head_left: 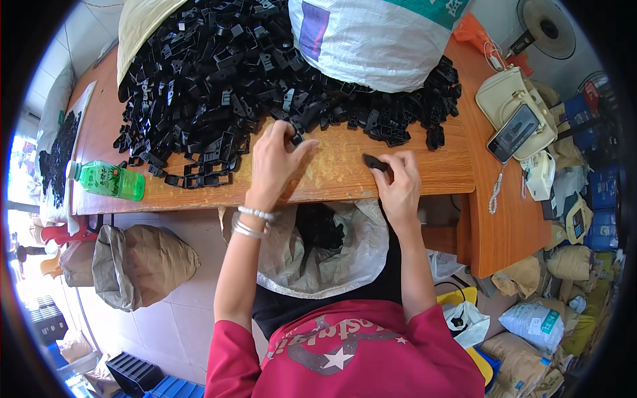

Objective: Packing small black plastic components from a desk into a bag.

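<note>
The left hand pinches a clip from the pile; the right hand grips another clip, likely going into the bag next.

1. Bare wooden tabletop between the left hand and right hand lies open.
2. The heap of black plastic clips blocks the far side (sack-flanked).
3. The white woven sack walls the far right.

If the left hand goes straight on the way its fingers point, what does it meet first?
The left hand points up and right; just past its fingertips is the heap of black plastic parts, which it probably meets first.
</note>
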The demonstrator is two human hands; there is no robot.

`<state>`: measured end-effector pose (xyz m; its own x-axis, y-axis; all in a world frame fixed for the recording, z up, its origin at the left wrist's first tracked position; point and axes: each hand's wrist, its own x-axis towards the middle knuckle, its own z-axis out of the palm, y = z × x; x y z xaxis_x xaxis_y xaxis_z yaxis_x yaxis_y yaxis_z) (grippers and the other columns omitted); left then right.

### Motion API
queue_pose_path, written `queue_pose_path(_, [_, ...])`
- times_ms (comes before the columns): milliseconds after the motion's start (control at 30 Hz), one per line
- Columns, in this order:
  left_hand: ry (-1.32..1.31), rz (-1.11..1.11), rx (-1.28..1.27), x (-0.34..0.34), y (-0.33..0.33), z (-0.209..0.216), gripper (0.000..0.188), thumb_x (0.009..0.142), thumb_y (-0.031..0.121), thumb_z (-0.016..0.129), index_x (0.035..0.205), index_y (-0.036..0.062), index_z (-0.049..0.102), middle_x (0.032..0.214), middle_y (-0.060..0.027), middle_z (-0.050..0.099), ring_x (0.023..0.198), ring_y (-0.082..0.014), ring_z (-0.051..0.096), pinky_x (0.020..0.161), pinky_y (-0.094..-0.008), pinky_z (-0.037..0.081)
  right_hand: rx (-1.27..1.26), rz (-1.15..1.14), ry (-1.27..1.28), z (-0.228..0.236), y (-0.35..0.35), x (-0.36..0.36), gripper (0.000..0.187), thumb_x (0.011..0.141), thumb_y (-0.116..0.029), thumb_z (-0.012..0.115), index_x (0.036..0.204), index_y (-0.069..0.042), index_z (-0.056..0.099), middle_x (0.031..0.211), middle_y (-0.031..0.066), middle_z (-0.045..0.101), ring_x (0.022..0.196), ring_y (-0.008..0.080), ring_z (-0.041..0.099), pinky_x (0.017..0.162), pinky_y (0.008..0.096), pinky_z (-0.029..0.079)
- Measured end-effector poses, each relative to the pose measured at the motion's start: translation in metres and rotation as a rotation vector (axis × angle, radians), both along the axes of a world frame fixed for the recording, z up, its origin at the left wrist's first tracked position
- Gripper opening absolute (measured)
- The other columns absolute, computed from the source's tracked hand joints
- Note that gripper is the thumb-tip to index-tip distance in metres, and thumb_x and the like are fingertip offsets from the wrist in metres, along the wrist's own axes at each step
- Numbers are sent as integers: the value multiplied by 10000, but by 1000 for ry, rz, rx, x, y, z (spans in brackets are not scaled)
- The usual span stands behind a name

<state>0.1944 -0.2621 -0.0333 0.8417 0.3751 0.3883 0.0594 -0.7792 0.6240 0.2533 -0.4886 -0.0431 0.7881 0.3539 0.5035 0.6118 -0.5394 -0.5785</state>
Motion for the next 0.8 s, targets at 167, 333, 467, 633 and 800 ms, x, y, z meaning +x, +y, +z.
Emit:
queue_pose_path(167, [44,-126,-448,-41,-31,12,137,867,42,660,963,-7,573,741,-51,641,638,-94,613,569,-214,474,302,205,264,10,6,-20,225,725,14,760,895,0,612,901,89,626,757,169,605,661,276,487])
queue_pose_path(333, [131,-323,-558,-65,-44,19,412,811,-61,679,1197,-25,539,979,-94,660,875,-114,656,734,-254,544,491,393,329,29,16,-36,213,740,35,732,933,-19,659,967,75,648,849,168,639,725,275,506])
queue_pose_path(467, [181,-327,-806,-75,-49,25,355,855,-61,634,1193,-69,529,936,-106,659,799,-148,677,720,-261,553,384,462,224,25,15,-37,196,746,49,716,926,-22,684,967,93,676,876,238,652,753,307,512])
queue_pose_path(633, [184,-334,-981,-77,-50,31,296,909,-41,581,1194,-94,521,889,-126,668,774,-180,691,699,-266,566,401,497,202,27,15,-41,192,749,58,706,923,-22,689,961,105,688,880,239,655,760,313,512])
queue_pose_path(800, [216,-332,-1073,-78,-51,37,291,916,-14,590,1187,-102,529,911,-131,671,801,-194,697,704,-272,574,409,469,170,24,17,-46,203,746,64,702,929,-21,683,966,107,682,887,267,650,766,331,512])
